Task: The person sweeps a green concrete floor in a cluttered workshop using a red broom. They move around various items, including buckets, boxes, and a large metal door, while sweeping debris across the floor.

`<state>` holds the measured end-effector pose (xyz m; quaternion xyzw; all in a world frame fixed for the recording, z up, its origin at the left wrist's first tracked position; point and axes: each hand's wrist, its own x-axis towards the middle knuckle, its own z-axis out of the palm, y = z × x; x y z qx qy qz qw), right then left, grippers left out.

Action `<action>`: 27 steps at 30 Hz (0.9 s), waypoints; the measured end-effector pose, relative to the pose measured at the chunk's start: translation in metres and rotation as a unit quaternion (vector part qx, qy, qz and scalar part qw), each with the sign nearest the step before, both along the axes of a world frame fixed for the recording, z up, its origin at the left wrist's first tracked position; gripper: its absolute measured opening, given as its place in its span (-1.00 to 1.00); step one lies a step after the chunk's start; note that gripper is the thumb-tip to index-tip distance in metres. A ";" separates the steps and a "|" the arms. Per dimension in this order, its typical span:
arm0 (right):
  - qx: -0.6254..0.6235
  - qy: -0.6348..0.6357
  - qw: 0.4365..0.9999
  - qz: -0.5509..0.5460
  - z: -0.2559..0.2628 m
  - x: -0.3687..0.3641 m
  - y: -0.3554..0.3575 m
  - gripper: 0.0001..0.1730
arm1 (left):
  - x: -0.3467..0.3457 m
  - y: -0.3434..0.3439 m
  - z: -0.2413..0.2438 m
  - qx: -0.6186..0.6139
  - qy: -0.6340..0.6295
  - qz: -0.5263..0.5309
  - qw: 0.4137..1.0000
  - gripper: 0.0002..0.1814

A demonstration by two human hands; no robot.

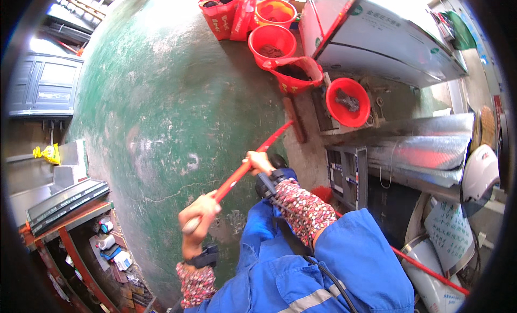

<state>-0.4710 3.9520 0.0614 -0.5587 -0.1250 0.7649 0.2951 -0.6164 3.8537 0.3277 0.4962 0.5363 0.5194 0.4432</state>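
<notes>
Both my hands grip a long red stick-like handle [231, 181] that slants across the picture from lower left to upper right. My left hand [200, 216] is closed round its lower left end, where a pale rounded tip shows. Farther up the shaft my right hand [258, 161] is shut on it, near my shoe. Beyond the right hand the handle runs on, narrowing, over the floor beside a reddish-brown bar [297, 121]. What the far end is cannot be told.
Red buckets [272, 38] and red bags [220, 20] stand on the green floor [161, 111] ahead. A red basin [348, 99] holds a grey clump at right. Foil-covered rolls [416, 151] and a white helmet [480, 171] lie farther right; a red-framed shelf [72, 248] stands at left.
</notes>
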 end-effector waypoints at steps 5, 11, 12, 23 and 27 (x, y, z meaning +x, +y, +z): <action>-0.072 -0.162 0.970 0.169 -0.025 -0.024 0.041 -0.78 | -0.032 0.027 -0.058 -0.061 -0.064 0.087 0.992 -0.73; -0.195 0.094 0.975 0.049 0.003 -0.140 0.058 -0.94 | -0.052 0.073 0.030 -0.057 0.085 0.104 0.989 -0.71; -0.187 0.124 0.968 0.115 0.010 -0.147 0.069 -0.92 | -0.045 0.085 0.044 -0.053 0.111 0.093 0.988 -0.72; -0.086 0.100 0.978 0.159 0.101 -0.119 0.163 -0.89 | -0.004 0.131 0.081 0.026 0.057 0.150 0.987 -0.67; -0.065 0.022 0.985 0.161 0.002 -0.103 0.192 -0.91 | -0.020 0.150 0.013 -0.046 0.049 0.230 0.971 -0.78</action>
